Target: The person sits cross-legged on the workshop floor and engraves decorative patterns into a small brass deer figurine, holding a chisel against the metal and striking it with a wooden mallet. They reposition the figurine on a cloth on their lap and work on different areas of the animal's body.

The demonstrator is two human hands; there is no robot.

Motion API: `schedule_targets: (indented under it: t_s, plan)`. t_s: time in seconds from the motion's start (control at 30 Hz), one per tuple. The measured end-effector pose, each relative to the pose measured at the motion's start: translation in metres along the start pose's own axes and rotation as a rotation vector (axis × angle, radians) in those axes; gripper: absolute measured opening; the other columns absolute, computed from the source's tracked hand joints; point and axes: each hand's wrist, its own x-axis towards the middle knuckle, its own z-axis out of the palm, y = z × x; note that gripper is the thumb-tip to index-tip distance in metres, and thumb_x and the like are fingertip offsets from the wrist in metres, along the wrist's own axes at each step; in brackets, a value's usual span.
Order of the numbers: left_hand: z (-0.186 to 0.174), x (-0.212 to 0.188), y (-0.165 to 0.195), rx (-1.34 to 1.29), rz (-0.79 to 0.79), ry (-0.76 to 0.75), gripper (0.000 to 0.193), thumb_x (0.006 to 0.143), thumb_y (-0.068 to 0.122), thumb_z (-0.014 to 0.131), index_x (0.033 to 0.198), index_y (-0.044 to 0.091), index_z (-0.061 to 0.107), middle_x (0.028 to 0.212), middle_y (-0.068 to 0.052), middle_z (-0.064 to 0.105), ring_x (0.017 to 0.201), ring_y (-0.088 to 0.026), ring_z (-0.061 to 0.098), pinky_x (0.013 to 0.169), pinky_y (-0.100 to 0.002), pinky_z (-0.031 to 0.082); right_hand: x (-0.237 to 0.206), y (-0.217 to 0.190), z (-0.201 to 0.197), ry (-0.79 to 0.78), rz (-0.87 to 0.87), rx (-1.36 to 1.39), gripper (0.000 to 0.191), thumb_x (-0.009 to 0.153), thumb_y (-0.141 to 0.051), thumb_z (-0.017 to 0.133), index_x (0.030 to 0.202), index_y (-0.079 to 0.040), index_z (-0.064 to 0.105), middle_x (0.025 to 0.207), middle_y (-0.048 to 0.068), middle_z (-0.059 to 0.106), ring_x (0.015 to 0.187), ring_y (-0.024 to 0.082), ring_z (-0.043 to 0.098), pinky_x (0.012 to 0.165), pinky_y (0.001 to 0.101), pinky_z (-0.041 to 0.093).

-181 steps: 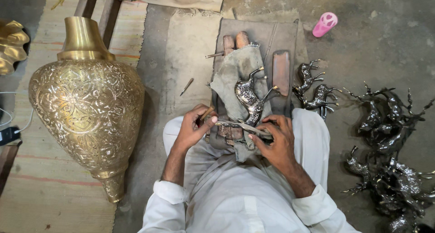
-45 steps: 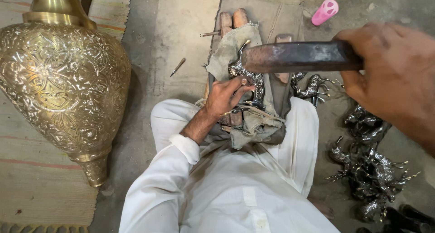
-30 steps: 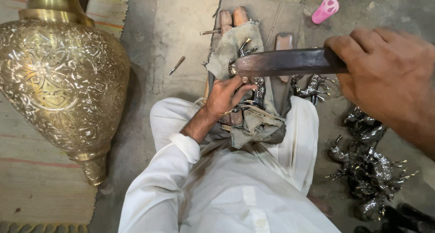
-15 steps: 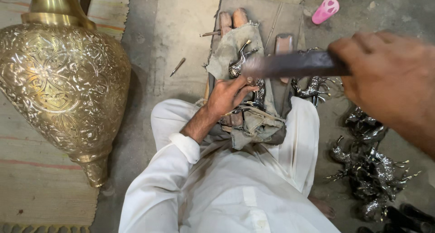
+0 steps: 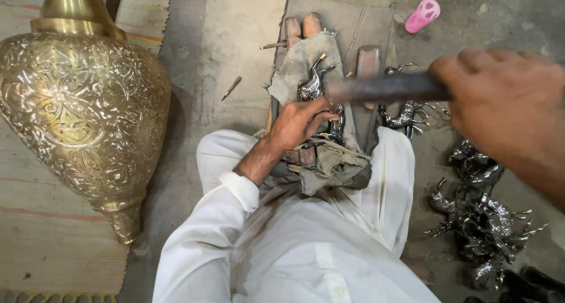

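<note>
I sit on the floor in white clothes with a cloth-covered block between my legs. My left hand presses down on a small dark metal horse figure that lies on the grey cloth. My right hand is raised close to the camera and grips a long dark metal bar, held level above the figure. The bar looks blurred.
A large engraved brass vessel lies on a striped mat at my left. Several metal horse figures are heaped on the floor at my right, one more by the block. A pink object and small punches lie beyond.
Six seconds ago both hands worked low on the figure. Since then my right hand has risen with the bar, and over the last second it swung slightly lower and toward the figure.
</note>
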Motion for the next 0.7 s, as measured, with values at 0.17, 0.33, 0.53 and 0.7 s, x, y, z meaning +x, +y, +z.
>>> schedule_targets:
  t_s: [0.17,0.33,0.53,0.7]
  plan:
    - [-0.003,0.002,-0.001,-0.239,0.023,-0.063,0.032,0.091,-0.017,0.057,0.118,0.002,0.06,0.102,-0.014,0.076,0.106,-0.025,0.08,0.079,-0.033,0.064,-0.003,0.002,0.015,0.03,0.03,0.046,0.037,0.083,-0.018,0.075,0.119,-0.016,0.067,0.097,0.002,0.069,0.093,0.022,0.071,0.077,0.0365,0.054]
    - [-0.004,0.007,0.005,-0.171,0.014,-0.008,0.029,0.092,-0.011,0.068,0.119,0.0,0.06,0.106,-0.014,0.076,0.104,-0.024,0.077,0.083,-0.033,0.063,-0.002,0.002,0.016,-0.028,0.057,-0.076,0.041,0.076,-0.02,0.077,0.116,-0.02,0.069,0.095,0.0,0.069,0.091,0.021,0.071,0.072,0.0371,0.054]
    - [-0.005,0.009,0.008,-0.189,0.002,-0.05,0.029,0.09,-0.01,0.069,0.116,0.0,0.064,0.108,-0.014,0.077,0.102,-0.024,0.078,0.084,-0.032,0.064,0.004,0.002,0.012,-0.083,0.067,-0.088,0.044,0.074,-0.021,0.077,0.117,-0.021,0.069,0.096,-0.001,0.071,0.092,0.021,0.072,0.074,0.0367,0.055]
    - [-0.007,0.008,0.009,-0.286,-0.026,-0.09,0.036,0.088,-0.017,0.059,0.12,-0.001,0.062,0.113,-0.013,0.076,0.108,-0.023,0.079,0.085,-0.031,0.065,0.015,0.0,0.003,-0.17,0.087,0.031,0.043,0.078,-0.02,0.077,0.119,-0.017,0.067,0.099,0.004,0.072,0.095,0.025,0.072,0.08,0.0399,0.056]
